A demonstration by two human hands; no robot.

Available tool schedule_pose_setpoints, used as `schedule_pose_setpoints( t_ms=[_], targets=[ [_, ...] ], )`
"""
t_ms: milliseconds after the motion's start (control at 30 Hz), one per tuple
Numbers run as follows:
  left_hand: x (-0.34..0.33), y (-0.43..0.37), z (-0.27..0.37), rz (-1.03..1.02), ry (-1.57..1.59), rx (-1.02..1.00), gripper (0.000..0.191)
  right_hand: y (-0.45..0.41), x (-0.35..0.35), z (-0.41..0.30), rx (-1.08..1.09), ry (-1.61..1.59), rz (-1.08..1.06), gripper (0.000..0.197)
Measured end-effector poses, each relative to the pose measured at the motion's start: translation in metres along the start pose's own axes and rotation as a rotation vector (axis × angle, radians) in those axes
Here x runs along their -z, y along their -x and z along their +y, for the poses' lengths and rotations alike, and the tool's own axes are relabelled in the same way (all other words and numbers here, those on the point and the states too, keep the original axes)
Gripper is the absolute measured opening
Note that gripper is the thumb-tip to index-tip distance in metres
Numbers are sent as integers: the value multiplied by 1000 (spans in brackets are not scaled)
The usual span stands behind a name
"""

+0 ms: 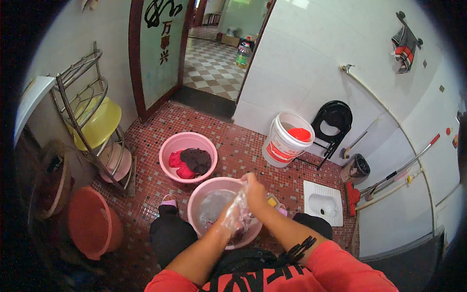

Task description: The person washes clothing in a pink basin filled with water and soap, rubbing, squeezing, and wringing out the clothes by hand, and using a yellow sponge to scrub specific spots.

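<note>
A pink plastic basin (194, 219) of cloudy, sudsy water (213, 206) stands on the floor between my knees. Over its right side my hands are close together on a wet, lathered cloth (239, 213). White foam covers much of my left hand (230, 219), hiding its fingers. My right hand (256, 193) is closed on the cloth, higher up and to the right. Dark fabric shows below my hands. Just right of the basin, a yellow soap bar (272, 202) lies in a small dish, partly behind my right forearm.
Another pink basin (164, 149) holds red fabric (180, 166) and dark fabric (197, 160). A white bucket (271, 153) contains a red item. Around me are a squat toilet (308, 219), black folding chair (317, 120), metal rack (67, 106), red tub (87, 222) and floor brush (352, 199).
</note>
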State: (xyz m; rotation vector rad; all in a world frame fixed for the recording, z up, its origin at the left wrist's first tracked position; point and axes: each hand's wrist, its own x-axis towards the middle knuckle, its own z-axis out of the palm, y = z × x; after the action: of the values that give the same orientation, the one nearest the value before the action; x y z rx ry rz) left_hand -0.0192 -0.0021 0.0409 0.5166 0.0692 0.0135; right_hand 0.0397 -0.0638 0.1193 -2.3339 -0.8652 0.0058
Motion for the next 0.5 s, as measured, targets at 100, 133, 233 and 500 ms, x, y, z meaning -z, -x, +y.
schedule_pose_setpoints(
  t_ms=[100,133,233,500],
  targets=[
    [-47,13,14,246,127,217,24,-1,8,12,-139,-120,43,22],
    [-28,8,11,249,129,156,25,5,-1,11,-105,-202,78,23],
    [46,-6,1,330,129,114,33,43,-20,-44,82,29,-186,25],
    [-20,11,5,133,152,233,24,10,10,4,-132,-81,-27,23]
  ],
)
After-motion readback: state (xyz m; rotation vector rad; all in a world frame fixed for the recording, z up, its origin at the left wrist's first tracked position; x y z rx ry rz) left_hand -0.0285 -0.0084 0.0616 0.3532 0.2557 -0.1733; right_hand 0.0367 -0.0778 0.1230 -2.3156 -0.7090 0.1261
